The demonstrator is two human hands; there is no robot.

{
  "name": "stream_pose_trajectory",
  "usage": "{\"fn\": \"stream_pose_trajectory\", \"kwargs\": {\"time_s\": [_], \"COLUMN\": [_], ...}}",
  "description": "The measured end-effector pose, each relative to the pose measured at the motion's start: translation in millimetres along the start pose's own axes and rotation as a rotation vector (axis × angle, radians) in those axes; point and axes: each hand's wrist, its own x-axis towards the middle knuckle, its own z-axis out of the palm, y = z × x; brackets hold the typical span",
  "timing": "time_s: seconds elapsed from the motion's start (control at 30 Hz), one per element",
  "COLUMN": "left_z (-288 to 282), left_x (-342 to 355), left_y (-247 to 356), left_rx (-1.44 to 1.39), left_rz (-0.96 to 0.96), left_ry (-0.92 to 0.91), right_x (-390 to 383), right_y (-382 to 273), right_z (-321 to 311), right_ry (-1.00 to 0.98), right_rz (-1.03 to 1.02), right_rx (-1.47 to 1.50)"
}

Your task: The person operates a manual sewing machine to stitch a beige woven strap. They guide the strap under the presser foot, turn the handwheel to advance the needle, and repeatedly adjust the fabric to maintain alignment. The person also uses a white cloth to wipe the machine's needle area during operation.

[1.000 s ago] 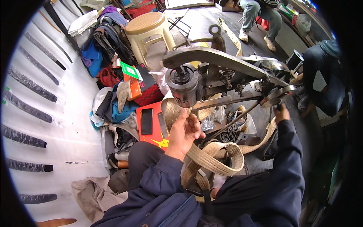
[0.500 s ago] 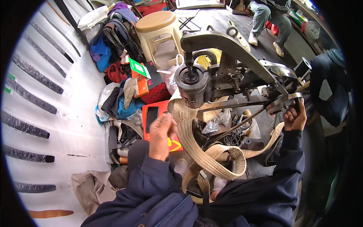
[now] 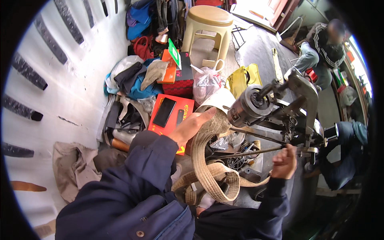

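A wide, ribbed beige webbing strap (image 3: 206, 168) hangs in loops before me, its upper end by a pale curved piece (image 3: 220, 100). My left hand (image 3: 189, 127) pinches the strap's upper part, thumb stretched along its edge. To the right stands a dark metal hand-cranked machine, like a cobbler's sewing machine (image 3: 302, 96), with a round cylindrical head (image 3: 250, 106) beside the strap's upper end. My right hand (image 3: 285, 163) is below the machine's arm, left of its wheel, fingers curled and slightly blurred. Whether it holds anything is hidden.
A red box (image 3: 168, 132) carries a black phone (image 3: 164, 112) by my left forearm. Beyond are a plastic bag (image 3: 207, 82), a yellow bag (image 3: 243, 78) and a beige stool (image 3: 210, 24). A person (image 3: 328, 44) sits at back right; another's knee (image 3: 342, 160) is close right.
The view has turned, so the machine appears farther right and tilted. My left hand has moved onto the strap's upper end. My right hand has come away from the wheel.
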Motion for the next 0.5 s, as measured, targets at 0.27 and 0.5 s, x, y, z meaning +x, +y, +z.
{"fn": "stream_pose_trajectory", "kwargs": {"time_s": [0.27,0.5], "left_z": [11,12], "left_x": [24,34], "left_y": [7,7], "left_rx": [-0.349,-0.336], "left_rz": [-0.025,0.088], "left_ry": [-0.073,-0.042], "right_x": [67,101], "right_y": [52,82], "right_z": [29,15], "right_ry": [-0.028,-0.142], "right_rz": [-0.379,-0.712], "right_rx": [-0.204,-1.171]}}
